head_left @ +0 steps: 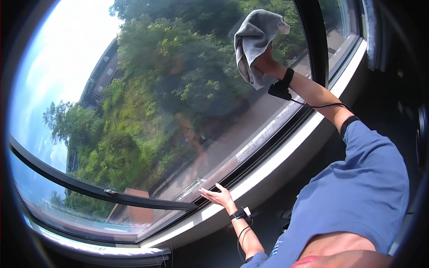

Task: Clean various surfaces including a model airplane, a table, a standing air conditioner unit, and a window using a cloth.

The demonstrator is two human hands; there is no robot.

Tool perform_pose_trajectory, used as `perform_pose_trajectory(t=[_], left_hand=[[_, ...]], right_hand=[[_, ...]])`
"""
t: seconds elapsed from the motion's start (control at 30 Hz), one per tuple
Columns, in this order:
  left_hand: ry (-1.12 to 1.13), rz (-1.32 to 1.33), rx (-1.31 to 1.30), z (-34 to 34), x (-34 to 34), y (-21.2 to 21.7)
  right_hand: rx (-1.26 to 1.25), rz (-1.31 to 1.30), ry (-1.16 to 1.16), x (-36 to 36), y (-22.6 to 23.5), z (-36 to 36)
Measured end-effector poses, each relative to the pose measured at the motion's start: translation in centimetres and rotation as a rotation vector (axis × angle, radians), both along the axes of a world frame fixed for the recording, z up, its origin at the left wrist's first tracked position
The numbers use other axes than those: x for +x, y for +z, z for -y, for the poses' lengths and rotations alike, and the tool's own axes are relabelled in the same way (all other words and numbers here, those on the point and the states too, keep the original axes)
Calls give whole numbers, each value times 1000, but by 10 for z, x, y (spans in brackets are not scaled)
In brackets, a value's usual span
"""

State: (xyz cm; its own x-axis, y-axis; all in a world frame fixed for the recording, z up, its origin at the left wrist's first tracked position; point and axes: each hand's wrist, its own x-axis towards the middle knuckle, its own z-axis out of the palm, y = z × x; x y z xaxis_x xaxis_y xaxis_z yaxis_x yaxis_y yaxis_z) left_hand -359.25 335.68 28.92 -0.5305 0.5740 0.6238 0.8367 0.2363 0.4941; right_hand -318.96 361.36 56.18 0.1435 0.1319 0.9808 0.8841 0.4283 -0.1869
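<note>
Blue shirt fabric (pixel 357 196) fills the 5 o'clock corner, closest to my lens, with a strip of bare midriff at the bottom edge. From there I read across from the left.

At 9 o'clock I see bright sky through the big window pane (pixel 147 89), and a dark curved frame bar (pixel 89 190) sweeps from 8 o'clock toward the middle bottom. Beyond the glass, trees and a grassy slope fill the centre, with a building at 10 o'clock.

Near 6 o'clock my left hand (pixel 215 195) rests at the lower edge of the pane, just above the pale sill (pixel 286 161). Its fingers are spread flat and wide, holding nothing. A dark band with a small white block sits on that wrist, a thin cable running down the forearm.

Further right, at 1 o'clock, my right hand (pixel 266 63) is raised against the glass, closed around a grey cloth (pixel 254 40). The cloth is bunched in the grip and lies against the pane near the dark upright frame (pixel 313 40), drooping below the fingers. A black wrist strap and cable trail along that forearm toward the blue sleeve.
</note>
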Motion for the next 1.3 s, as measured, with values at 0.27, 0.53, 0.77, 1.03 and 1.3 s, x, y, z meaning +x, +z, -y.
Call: perform_pose_trajectory(t=[0.27,0.53,0.77,1.03,1.3], left_hand=[[-112,38,107,-63,96,81],[32,-39,82,-104,109,117],[-25,-76,80,-113,124,114],[-51,-41,130,-113,131,118],[-58,-69,-11,-92,121,125]], right_hand=[[-383,670,369,-128,-66,94],[-126,270,46,-52,51,53],[252,-49,8,142,141,3],[352,100,-21,1,237,73],[565,415,125,-167,240,82]])
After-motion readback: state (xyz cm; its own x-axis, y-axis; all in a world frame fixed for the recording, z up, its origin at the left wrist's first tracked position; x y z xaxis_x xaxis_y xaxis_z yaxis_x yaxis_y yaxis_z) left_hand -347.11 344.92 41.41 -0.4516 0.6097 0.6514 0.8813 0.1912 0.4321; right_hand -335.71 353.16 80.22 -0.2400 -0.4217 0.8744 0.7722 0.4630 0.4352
